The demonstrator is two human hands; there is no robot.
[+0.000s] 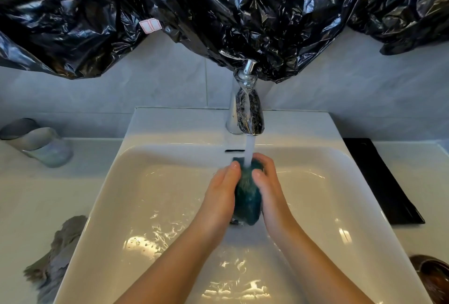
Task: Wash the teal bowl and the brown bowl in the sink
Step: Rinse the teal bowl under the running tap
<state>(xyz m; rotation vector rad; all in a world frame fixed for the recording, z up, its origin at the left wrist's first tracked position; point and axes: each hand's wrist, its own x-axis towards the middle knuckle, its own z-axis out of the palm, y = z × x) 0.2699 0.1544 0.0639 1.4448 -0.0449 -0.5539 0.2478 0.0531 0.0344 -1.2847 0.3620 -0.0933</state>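
Observation:
The teal bowl (246, 200) is held on edge between both palms over the white sink (136, 182), right under the running water from the chrome tap (245, 109). My left hand (220, 194) presses its left side and my right hand (267, 187) its right side. The stream lands on the bowl's upper rim. Most of the bowl is hidden by my hands. The brown bowl (431, 279) sits on the counter at the lower right corner, partly cut off by the frame.
A glass jar (41, 144) lies on its side on the left counter. A grey cloth (58, 255) is crumpled at the sink's left edge. A black tray (381, 180) lies right of the sink. Black plastic sheeting (218, 7) hangs above.

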